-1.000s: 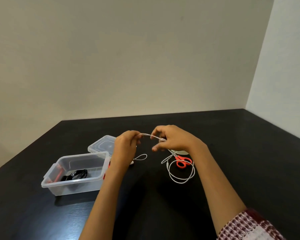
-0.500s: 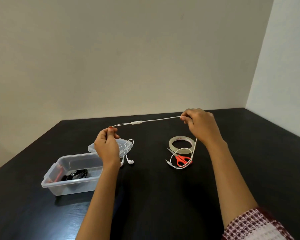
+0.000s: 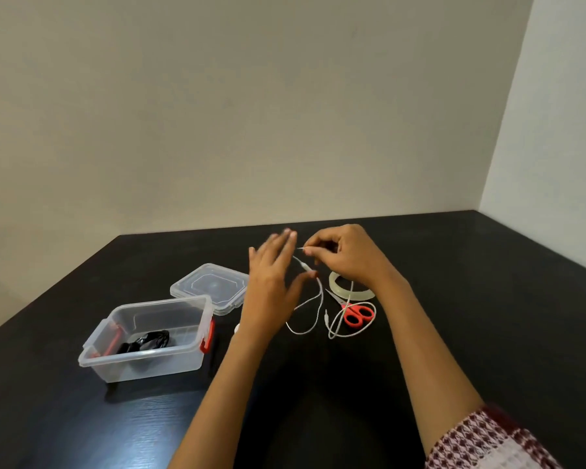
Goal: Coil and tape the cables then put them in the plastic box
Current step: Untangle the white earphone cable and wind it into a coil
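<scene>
Grip: right hand [image 3: 349, 257] pinching white earphone cable [image 3: 321, 297] | left hand [image 3: 271, 275] let go, fingers straight, spread | change: hands were apart, cable taut; now together, cable slack, looped over scissors [image 3: 356, 314] by tape roll [image 3: 366, 294] | judged: winding round left fingers starting | plastic box [image 3: 197, 358] open, black coiled cable [image 3: 146, 341] inside

Your right hand [image 3: 345, 255], right of plastic box [image 3: 142, 360] and farther back, pinches white cable [image 3: 318, 292] at fingertips. Your left hand [image 3: 271, 282], between box and right hand, raised, fingers straight and spread; thumb tip appears to touch cable. Below it cable sags in loop onto table [image 3: 454, 299], right of box. Tape roll [image 3: 335, 282] and red scissors [image 3: 356, 314] farther right of box, more white cable looped over scissors. Lid [image 3: 210, 286] just behind box. Black cable [image 3: 146, 341], coiled, inside box.
</scene>
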